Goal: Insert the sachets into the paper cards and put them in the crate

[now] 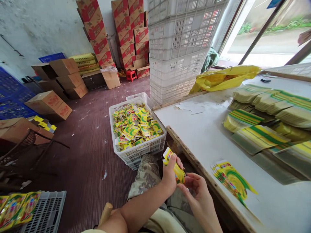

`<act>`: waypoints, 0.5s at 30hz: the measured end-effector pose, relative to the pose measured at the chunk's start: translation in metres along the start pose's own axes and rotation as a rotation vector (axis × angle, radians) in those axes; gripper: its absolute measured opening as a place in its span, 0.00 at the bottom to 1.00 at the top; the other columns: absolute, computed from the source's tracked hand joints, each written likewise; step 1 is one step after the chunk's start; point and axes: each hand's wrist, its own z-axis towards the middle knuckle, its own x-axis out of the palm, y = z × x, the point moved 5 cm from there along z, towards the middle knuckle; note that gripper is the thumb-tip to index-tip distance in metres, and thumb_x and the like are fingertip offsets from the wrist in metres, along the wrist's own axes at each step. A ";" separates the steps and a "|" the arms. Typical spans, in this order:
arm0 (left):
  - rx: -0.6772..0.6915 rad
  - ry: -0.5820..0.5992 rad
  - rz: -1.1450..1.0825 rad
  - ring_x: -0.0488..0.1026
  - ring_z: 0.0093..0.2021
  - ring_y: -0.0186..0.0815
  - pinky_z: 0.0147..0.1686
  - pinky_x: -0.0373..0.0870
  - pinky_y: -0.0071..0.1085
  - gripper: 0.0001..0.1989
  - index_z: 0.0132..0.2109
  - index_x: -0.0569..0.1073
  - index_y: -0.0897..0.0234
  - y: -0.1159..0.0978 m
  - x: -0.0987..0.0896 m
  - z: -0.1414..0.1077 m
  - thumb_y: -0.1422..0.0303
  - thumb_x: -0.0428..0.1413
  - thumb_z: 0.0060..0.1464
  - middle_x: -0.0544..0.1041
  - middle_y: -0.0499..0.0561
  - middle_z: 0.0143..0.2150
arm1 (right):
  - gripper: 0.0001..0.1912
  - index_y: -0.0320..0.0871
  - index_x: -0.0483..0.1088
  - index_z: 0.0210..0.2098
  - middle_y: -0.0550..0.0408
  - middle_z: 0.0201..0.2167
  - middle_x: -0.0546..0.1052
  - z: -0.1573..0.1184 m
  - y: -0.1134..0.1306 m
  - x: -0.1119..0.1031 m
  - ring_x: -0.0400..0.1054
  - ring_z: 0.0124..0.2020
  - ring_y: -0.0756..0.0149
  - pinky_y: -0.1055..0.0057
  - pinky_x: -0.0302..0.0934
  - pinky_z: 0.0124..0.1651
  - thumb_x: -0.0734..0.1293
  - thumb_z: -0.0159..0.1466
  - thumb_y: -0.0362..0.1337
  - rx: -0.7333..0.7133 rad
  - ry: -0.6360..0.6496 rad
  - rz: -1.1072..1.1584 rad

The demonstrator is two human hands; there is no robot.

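Note:
My left hand [171, 173] is wrapped round a small yellow and green printed carton [179, 174], held above my lap with its white end flaps tilted up and away. My right hand [196, 190] is at the carton's near end, its thumb and fingertips pinching there; part of that end is hidden by the fingers. Just beyond stands a white plastic crate [139, 150] heaped with similar yellow and green cartons [134, 124]. To the right, a fanned stack of flat cartons [232, 181] lies on the white table [194, 129].
Bundles of flat cartons [262, 136] and a yellow bag [223, 79] sit on the wood-edged table. Tall stacked white crates [177, 48] rise behind. At lower left is a grey crate [54, 204] with yellow packs. Cardboard boxes [94, 32] and a red stool [131, 75] stand farther back.

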 end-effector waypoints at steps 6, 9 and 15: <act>0.008 0.075 0.109 0.67 0.32 0.33 0.36 0.67 0.32 0.34 0.40 0.65 0.61 0.006 -0.003 -0.006 0.34 0.50 0.43 0.68 0.49 0.32 | 0.24 0.43 0.66 0.48 0.53 0.32 0.75 0.004 -0.005 -0.001 0.71 0.33 0.60 0.67 0.70 0.36 0.72 0.57 0.47 0.057 0.029 0.117; -0.022 0.226 0.021 0.70 0.37 0.37 0.39 0.68 0.34 0.41 0.45 0.68 0.63 0.004 0.006 -0.009 0.31 0.51 0.39 0.72 0.53 0.38 | 0.24 0.42 0.68 0.47 0.50 0.36 0.76 0.006 -0.010 -0.019 0.72 0.36 0.59 0.68 0.69 0.36 0.72 0.56 0.49 0.078 -0.049 0.134; -0.057 0.086 0.050 0.69 0.29 0.32 0.34 0.66 0.30 0.22 0.33 0.76 0.68 0.012 -0.003 -0.006 0.52 0.66 0.41 0.75 0.49 0.27 | 0.21 0.42 0.70 0.34 0.55 0.27 0.73 0.004 -0.020 -0.043 0.67 0.26 0.64 0.71 0.64 0.27 0.69 0.57 0.55 0.138 -0.165 0.018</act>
